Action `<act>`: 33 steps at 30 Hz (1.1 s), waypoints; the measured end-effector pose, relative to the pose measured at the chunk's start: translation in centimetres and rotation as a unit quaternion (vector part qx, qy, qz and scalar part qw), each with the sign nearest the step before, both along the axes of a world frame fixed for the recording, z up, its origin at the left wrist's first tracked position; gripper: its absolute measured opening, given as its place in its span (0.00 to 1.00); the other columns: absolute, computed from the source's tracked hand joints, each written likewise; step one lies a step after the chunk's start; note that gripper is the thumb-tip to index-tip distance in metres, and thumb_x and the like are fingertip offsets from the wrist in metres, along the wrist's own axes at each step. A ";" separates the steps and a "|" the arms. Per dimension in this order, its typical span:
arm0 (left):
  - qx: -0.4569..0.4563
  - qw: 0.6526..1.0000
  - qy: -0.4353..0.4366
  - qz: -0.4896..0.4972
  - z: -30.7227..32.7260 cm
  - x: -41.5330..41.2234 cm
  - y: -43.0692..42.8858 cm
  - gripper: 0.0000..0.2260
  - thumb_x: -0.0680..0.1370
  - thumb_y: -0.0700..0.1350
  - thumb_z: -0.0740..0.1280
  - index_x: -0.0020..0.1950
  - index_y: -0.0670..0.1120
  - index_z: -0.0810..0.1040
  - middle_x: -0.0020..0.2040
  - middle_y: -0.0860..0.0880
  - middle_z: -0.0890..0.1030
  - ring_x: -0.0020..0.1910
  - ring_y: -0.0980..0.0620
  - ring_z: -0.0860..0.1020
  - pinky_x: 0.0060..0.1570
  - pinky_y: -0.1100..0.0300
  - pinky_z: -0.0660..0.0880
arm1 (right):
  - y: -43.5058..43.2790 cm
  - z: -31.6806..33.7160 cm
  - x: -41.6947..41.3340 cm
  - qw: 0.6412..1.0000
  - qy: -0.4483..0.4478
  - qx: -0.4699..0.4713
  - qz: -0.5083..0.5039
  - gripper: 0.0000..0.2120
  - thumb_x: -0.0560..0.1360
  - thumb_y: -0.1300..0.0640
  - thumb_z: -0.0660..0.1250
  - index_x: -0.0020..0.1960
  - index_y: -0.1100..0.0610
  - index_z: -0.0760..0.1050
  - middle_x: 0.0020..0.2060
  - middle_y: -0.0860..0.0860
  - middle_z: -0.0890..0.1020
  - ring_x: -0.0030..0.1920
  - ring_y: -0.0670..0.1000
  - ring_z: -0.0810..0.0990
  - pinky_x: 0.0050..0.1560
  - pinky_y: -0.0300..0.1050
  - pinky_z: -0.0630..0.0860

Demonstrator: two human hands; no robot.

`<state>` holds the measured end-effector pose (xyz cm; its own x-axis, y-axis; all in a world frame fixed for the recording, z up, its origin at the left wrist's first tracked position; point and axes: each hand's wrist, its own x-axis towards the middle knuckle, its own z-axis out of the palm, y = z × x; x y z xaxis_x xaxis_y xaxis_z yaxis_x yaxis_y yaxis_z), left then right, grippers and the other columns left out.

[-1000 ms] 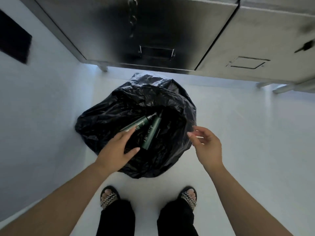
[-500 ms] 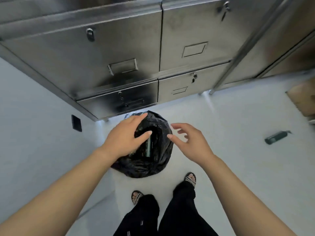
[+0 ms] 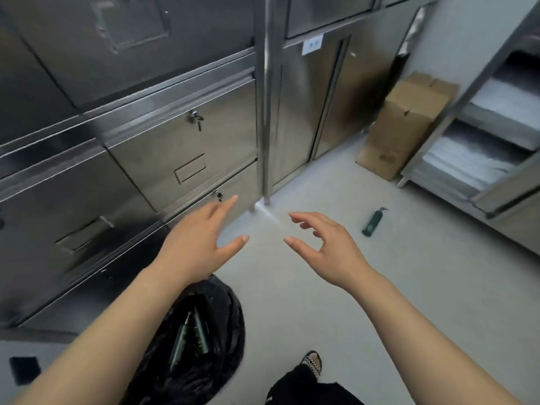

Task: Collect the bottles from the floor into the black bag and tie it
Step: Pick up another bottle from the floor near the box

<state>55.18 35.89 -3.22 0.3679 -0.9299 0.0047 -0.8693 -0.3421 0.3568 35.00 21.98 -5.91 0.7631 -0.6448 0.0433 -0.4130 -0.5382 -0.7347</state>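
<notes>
We hold both hands out over the floor (image 3: 350, 302), holding nothing. Our left hand (image 3: 201, 244) is spread, fingers straight and thumb apart. Our right hand (image 3: 324, 247) is loose, its fingers gently curled. The bag (image 3: 230, 311) sits open on the floor under our left forearm, just beside the steel cabinets (image 3: 175, 141), with two green bottles (image 3: 190, 337) lying inside. A third bottle (image 3: 372, 222) lies on the floor beyond our right hand, well apart from the bag and near a steel rack (image 3: 482, 141). A cardboard box (image 3: 406, 124) stands between cabinets and rack.
</notes>
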 end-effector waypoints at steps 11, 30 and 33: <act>-0.016 0.988 0.013 -0.151 1.7 -12.5 -21.2 0.30 0.75 0.63 0.59 0.75 0.55 0.57 0.71 0.53 0.68 0.67 0.50 0.68 0.59 0.55 0.69 | -14.6 2.2 -15.8 0.985 0.036 -0.048 -0.161 0.25 0.72 0.37 0.63 0.66 0.45 0.70 0.65 0.40 0.73 0.64 0.38 0.68 0.59 0.21 0.54; -0.003 0.966 -0.020 -0.259 3.1 -9.0 -52.8 0.33 0.72 0.68 0.53 0.74 0.56 0.58 0.72 0.52 0.66 0.70 0.52 0.65 0.67 0.50 0.66 | -41.3 3.4 -15.4 0.956 0.038 -0.058 -0.286 0.36 0.67 0.26 0.54 0.69 0.43 0.67 0.68 0.41 0.70 0.68 0.41 0.67 0.66 0.38 0.63; -0.003 0.956 -0.027 -0.292 4.0 -8.9 -58.8 0.35 0.71 0.70 0.50 0.74 0.56 0.58 0.72 0.51 0.66 0.71 0.52 0.64 0.67 0.47 0.65 | -45.4 3.9 -15.0 0.947 0.026 -0.061 -0.314 0.34 0.67 0.25 0.54 0.68 0.41 0.67 0.67 0.39 0.70 0.66 0.40 0.67 0.65 0.38 0.63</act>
<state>46.31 -22.88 0.74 -0.2156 -0.9764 0.0145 -0.9284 0.2095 0.3067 19.98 -23.44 -1.97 0.2331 -0.9650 0.1200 -0.7139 -0.2537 -0.6527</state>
